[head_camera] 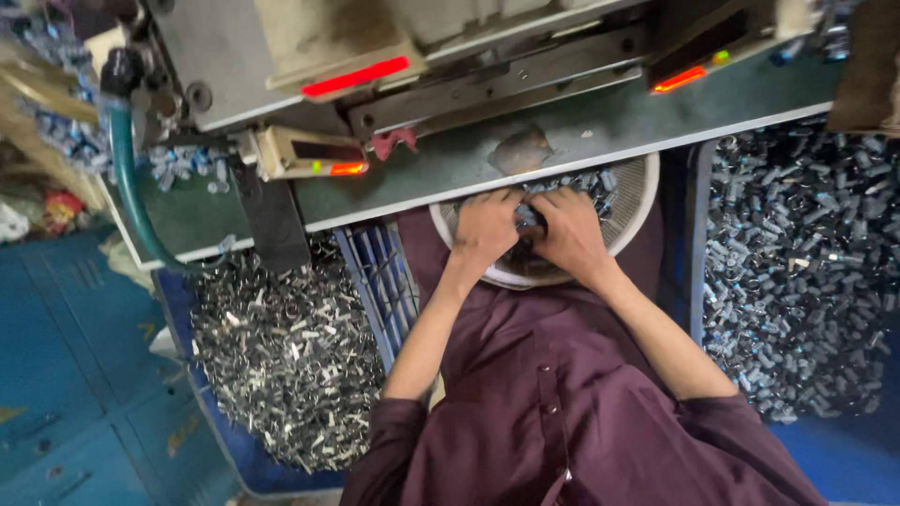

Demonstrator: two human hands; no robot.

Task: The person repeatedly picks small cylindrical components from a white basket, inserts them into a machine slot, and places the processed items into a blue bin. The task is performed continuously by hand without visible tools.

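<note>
My left hand (pixel 486 228) and my right hand (pixel 566 234) are side by side in a round pale basket (pixel 637 192) on my lap, just under the edge of the green machine table (pixel 562 141). Both hands have their fingers curled into a heap of small shiny metal parts (pixel 583 182) in that basket. The fingertips touch each other over the parts. What each hand grips is hidden by the knuckles. My sleeves are dark maroon.
A blue crate (pixel 375 272) at the left holds a big pile of silvery metal pieces (pixel 291 356). A second pile of metal parts (pixel 806 272) fills a bin at the right. Above is a grey machine (pixel 281 47) with red lights and a green hose (pixel 127 178).
</note>
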